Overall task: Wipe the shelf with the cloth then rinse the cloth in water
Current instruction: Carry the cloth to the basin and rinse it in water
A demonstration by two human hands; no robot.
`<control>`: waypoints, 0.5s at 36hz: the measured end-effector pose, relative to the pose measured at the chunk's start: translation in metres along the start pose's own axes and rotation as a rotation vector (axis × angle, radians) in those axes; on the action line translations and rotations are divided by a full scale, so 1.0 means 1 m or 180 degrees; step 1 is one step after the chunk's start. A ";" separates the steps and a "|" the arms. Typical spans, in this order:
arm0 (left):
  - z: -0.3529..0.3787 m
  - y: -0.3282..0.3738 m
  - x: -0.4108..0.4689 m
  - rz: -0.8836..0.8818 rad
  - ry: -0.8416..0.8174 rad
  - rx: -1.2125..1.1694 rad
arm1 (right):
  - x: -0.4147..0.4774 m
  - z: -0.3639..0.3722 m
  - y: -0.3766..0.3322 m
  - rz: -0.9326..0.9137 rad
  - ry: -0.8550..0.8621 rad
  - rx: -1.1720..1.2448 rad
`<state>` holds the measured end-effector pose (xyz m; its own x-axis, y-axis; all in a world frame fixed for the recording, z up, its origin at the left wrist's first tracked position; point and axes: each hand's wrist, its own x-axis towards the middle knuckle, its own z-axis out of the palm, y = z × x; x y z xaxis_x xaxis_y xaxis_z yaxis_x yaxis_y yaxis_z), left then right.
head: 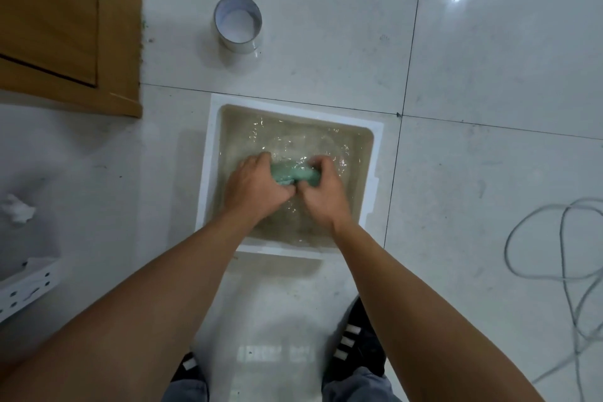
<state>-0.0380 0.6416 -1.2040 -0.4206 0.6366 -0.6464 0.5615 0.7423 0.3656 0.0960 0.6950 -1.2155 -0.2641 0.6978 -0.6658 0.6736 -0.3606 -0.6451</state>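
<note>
A white foam box point(213, 153) full of murky, rippling water stands on the tiled floor in front of me. In the water lies a bunched green cloth point(291, 175), gripped from both sides. My left hand point(256, 186) holds its left end and my right hand point(323, 192) holds its right end, the two thumbs nearly touching below it. Most of the cloth is hidden inside my fists. A white metal shelf point(24, 287) with a perforated edge shows at the lower left.
A roll of silver tape point(238, 23) stands on the floor beyond the box. A wooden cabinet point(65, 26) fills the upper left. A crumpled white tissue point(16, 207) lies at the left. Grey cable point(567, 258) loops at the right. My black shoes point(355, 343) stand just behind the box.
</note>
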 end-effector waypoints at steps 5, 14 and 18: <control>-0.008 -0.001 0.000 -0.0764 -0.0654 -0.1611 | -0.004 -0.007 -0.002 0.0647 0.0042 0.1060; 0.006 0.003 0.008 -0.0799 -0.0251 -0.1961 | -0.006 -0.009 0.004 0.0045 0.0567 0.0304; 0.007 0.010 0.009 -0.0575 0.0102 -0.1824 | -0.001 -0.010 0.002 0.0474 0.0708 0.0488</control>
<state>-0.0313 0.6536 -1.2108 -0.4999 0.4893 -0.7146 0.0093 0.8281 0.5606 0.1044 0.6993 -1.2125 -0.0013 0.7426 -0.6697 0.5772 -0.5463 -0.6069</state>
